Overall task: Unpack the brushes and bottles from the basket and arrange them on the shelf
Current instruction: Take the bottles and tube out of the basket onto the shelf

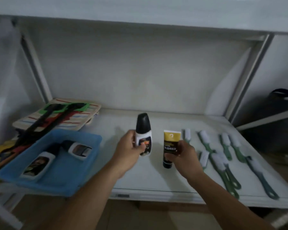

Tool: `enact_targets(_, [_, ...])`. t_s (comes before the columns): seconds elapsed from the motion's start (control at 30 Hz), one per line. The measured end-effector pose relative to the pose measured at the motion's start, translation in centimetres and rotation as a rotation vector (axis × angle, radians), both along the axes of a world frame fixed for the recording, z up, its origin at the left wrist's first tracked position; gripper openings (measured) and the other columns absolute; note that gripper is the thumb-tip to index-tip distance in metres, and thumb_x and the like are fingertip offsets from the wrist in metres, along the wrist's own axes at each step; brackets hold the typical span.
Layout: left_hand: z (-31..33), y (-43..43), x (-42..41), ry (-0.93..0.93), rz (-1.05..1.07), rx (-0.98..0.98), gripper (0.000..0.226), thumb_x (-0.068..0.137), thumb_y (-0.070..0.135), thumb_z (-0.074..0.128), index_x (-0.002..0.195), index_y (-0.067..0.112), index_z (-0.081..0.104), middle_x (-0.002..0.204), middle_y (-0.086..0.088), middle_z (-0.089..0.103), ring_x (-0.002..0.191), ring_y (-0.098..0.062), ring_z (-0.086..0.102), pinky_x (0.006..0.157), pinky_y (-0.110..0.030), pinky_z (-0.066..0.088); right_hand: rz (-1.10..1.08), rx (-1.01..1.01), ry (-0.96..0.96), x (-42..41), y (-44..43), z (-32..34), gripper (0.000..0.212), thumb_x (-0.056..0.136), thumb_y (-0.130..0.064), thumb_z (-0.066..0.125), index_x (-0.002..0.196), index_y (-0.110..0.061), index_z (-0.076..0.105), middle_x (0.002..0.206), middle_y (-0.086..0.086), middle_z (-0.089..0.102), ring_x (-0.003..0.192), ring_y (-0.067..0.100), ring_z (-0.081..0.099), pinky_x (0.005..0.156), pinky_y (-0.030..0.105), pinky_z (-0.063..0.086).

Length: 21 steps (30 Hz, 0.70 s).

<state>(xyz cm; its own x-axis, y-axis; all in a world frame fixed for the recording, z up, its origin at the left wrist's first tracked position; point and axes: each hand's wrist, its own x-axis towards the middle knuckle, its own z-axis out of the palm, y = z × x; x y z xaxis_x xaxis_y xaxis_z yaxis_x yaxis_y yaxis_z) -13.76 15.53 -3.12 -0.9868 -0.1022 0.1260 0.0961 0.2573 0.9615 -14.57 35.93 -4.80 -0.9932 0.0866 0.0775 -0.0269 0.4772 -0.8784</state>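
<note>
My left hand [127,149] grips a white bottle with a black cap [143,130], held upright above the middle of the white shelf [140,176]. My right hand [184,156] holds a gold and black tube [170,143], cap downward, just right of the bottle. A blue basket [70,183] sits at the shelf's left front edge with two more white bottles [38,164] [78,148] lying inside. Several green-handled brushes [226,161] with white bristles lie in rows on the right part of the shelf.
A striped cloth board [83,118] with black, green and red items on it lies behind the basket. A dark bag [284,95] sits on the neighbouring shelf at the right. An upper shelf overhangs above.
</note>
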Motion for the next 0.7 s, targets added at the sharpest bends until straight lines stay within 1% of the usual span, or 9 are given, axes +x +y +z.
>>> enact_targets(0.07, [-2.1,2.0,-0.1,-0.043,-0.044,-0.059,0.031,0.085,0.004,0.069,0.109,0.021,0.059,0.107,-0.002,0.072,0.102,-0.02,0.068,0.094,-0.052,0.054,-0.008,0.037,-0.026,0.2,2.1,-1.4,0.033,0.07,-0.011,0.081,0.097,-0.017,0.064,0.091,-0.001,0.073,0.086,0.02,0.069,0.08,0.042,0.057])
enact_targets(0.17, [-4.1,3.4,0.2,-0.082,-0.091,-0.132,0.032,0.086,0.006,0.067,0.111,0.025,0.058,0.107,0.002,0.071,0.102,-0.019,0.067,0.092,-0.044,0.056,-0.02,0.048,0.007,0.4,3.4,-2.5,0.036,0.071,-0.017,0.082,0.099,-0.023,0.062,0.09,-0.008,0.072,0.085,0.012,0.067,0.071,0.032,0.053])
enact_targets(0.23, [-4.6,3.5,0.5,-0.1,-0.104,-0.172,0.033,0.086,0.008,0.067,0.112,0.027,0.057,0.107,0.003,0.07,0.103,-0.018,0.067,0.09,-0.04,0.055,0.004,0.093,0.027,0.4,3.4,-2.8,0.036,0.071,-0.021,0.082,0.1,-0.026,0.061,0.09,-0.01,0.07,0.083,0.009,0.065,0.069,0.029,0.051])
enact_targets(0.37, [-4.7,2.9,0.6,-0.139,-0.109,-0.176,0.036,0.086,0.008,0.067,0.115,0.025,0.056,0.113,0.0,0.07,0.105,-0.018,0.066,0.096,-0.046,0.054,0.044,0.189,0.024,0.7,2.8,-2.8,0.035,0.073,-0.024,0.079,0.104,-0.022,0.062,0.093,-0.005,0.069,0.086,0.016,0.064,0.077,0.035,0.054])
enact_targets(0.43, [-4.7,2.6,0.8,-0.149,-0.128,-0.189,0.04,0.084,0.008,0.068,0.118,0.025,0.055,0.116,0.0,0.069,0.108,-0.018,0.065,0.099,-0.047,0.052,0.043,0.201,0.017,1.0,2.7,-2.5,0.035,0.071,-0.022,0.079,0.102,-0.022,0.061,0.092,-0.005,0.069,0.087,0.018,0.064,0.074,0.034,0.053])
enact_targets(0.5, [-4.6,2.2,1.2,-0.148,-0.139,-0.204,0.048,0.083,0.005,0.068,0.123,0.027,0.053,0.121,0.003,0.066,0.115,-0.016,0.061,0.102,-0.043,0.05,0.039,0.17,0.003,1.5,2.8,-2.0,0.042,0.067,-0.019,0.08,0.101,-0.026,0.058,0.093,-0.009,0.068,0.09,0.016,0.064,0.07,0.03,0.051])
enact_targets(0.57, [-4.1,1.2,1.6,-0.129,-0.108,-0.207,0.055,0.084,-0.003,0.064,0.128,0.028,0.051,0.125,0.004,0.063,0.121,-0.013,0.057,0.104,-0.036,0.045,0.008,0.112,0.022,1.8,2.9,-0.8,0.056,0.066,-0.013,0.08,0.114,-0.027,0.054,0.104,-0.01,0.065,0.099,0.014,0.061,0.077,0.032,0.052])
enact_targets(0.63, [-3.1,-0.7,2.1,-0.076,-0.041,-0.201,0.054,0.086,-0.007,0.058,0.126,0.029,0.052,0.122,0.003,0.063,0.118,-0.011,0.057,0.104,-0.031,0.044,-0.044,0.036,0.096,2.2,2.9,0.9,0.069,0.071,-0.006,0.076,0.131,-0.024,0.047,0.118,-0.005,0.058,0.109,0.017,0.056,0.09,0.041,0.053])
enact_targets(0.7, [-1.7,-3.4,3.0,-0.004,0.047,-0.188,0.048,0.089,-0.005,0.056,0.118,0.033,0.054,0.114,0.006,0.066,0.11,-0.007,0.06,0.099,-0.028,0.046,-0.092,-0.011,0.229,2.8,2.6,3.0,0.068,0.075,-0.005,0.075,0.132,-0.028,0.045,0.122,-0.004,0.055,0.112,0.019,0.055,0.094,0.042,0.051])
